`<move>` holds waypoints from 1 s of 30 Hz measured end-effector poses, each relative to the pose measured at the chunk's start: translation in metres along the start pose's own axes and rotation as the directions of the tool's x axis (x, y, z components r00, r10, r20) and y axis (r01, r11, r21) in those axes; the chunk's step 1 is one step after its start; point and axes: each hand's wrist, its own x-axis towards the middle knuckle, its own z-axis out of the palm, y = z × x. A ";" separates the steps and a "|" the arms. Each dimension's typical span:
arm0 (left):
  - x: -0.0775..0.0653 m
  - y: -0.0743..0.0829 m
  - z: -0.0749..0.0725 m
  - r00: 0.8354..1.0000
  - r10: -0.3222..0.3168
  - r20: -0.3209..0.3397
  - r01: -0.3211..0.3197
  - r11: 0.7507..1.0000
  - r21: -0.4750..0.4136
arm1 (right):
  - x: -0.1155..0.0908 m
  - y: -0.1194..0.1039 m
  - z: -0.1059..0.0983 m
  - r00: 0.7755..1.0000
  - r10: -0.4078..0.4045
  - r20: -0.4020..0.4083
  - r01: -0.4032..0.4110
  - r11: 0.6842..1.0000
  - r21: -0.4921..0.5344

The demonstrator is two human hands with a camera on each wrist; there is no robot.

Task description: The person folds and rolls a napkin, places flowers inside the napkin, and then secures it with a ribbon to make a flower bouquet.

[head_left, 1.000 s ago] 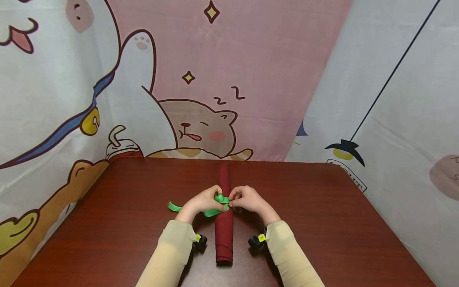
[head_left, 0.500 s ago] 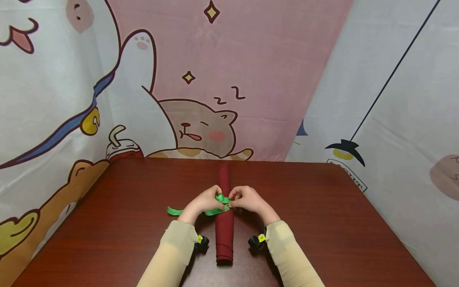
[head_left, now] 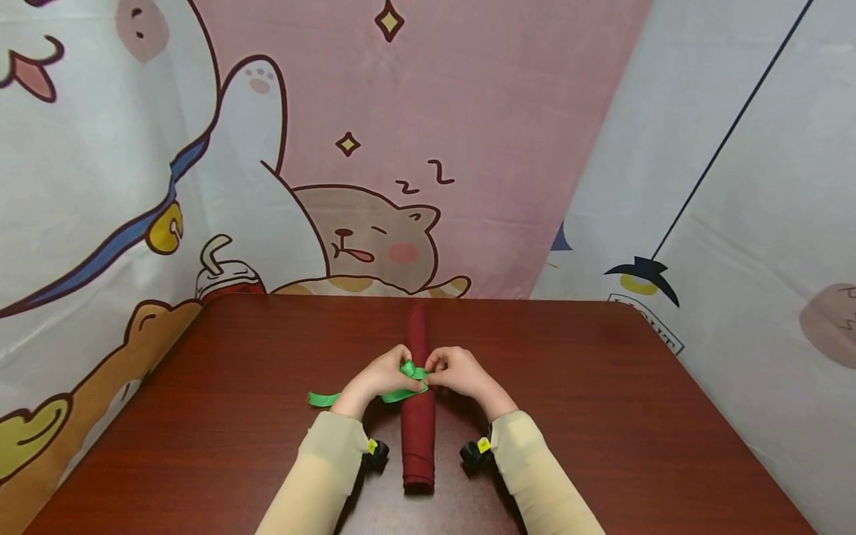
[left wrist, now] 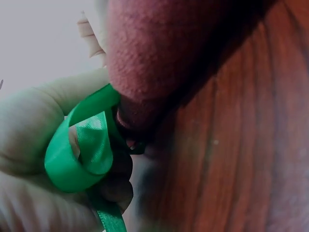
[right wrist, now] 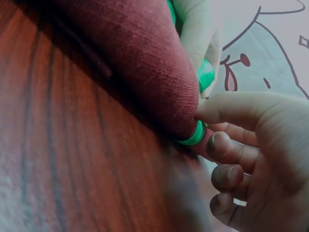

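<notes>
A dark red roll of knit-looking fabric (head_left: 418, 438) lies lengthwise on the table, its near end towards me. Around its middle passes a green satin ribbon (head_left: 397, 396), whose loose tail sticks out left beyond my wrist. My left hand (head_left: 383, 375) holds the ribbon at the roll's left side; the left wrist view shows a ribbon loop (left wrist: 72, 169) against that palm. From the right, my right hand (head_left: 463, 371) pinches at the ribbon with thumb and forefinger, its other fingers loosely curled. A green band (right wrist: 194, 136) crosses the roll beside that thumb. The fingertips partly hide the knot area.
The brown wooden table (head_left: 568, 386) extends on both sides of the roll. Behind its far edge hangs a cartoon-printed cloth (head_left: 501, 148). A small black camera (head_left: 376, 455) sits at the left wrist, and another black camera (head_left: 475, 455) at the right.
The ribbon's loose tail has shifted slightly left. Both hands stay at the middle of the roll with only tiny finger movements, and the head view has turned a little.
</notes>
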 end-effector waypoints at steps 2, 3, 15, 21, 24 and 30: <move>0.001 -0.001 0.001 1.000 0.000 -0.010 0.000 1.000 0.019 | 0.000 0.000 0.001 1.000 -0.005 -0.010 0.004 1.000 -0.017; 0.001 -0.001 0.001 1.000 -0.003 -0.013 0.004 1.000 0.024 | 0.000 0.000 0.001 1.000 -0.005 -0.013 0.005 1.000 -0.022; 0.000 0.000 0.003 0.998 0.008 -0.056 -0.001 0.993 0.114 | 0.000 0.002 0.004 1.000 -0.025 0.000 0.025 0.999 -0.041; -0.001 0.003 0.004 0.997 0.003 -0.073 0.006 0.991 0.132 | 0.000 0.006 0.004 0.999 -0.033 -0.031 0.031 0.998 -0.060; -0.001 0.004 0.005 0.997 0.002 -0.075 0.008 0.990 0.141 | 0.001 0.007 0.004 0.999 -0.022 -0.045 0.020 0.999 -0.043; -0.001 0.003 0.002 0.998 0.016 -0.063 -0.007 0.990 0.138 | 0.002 0.006 0.005 0.998 -0.028 -0.059 0.026 0.999 -0.030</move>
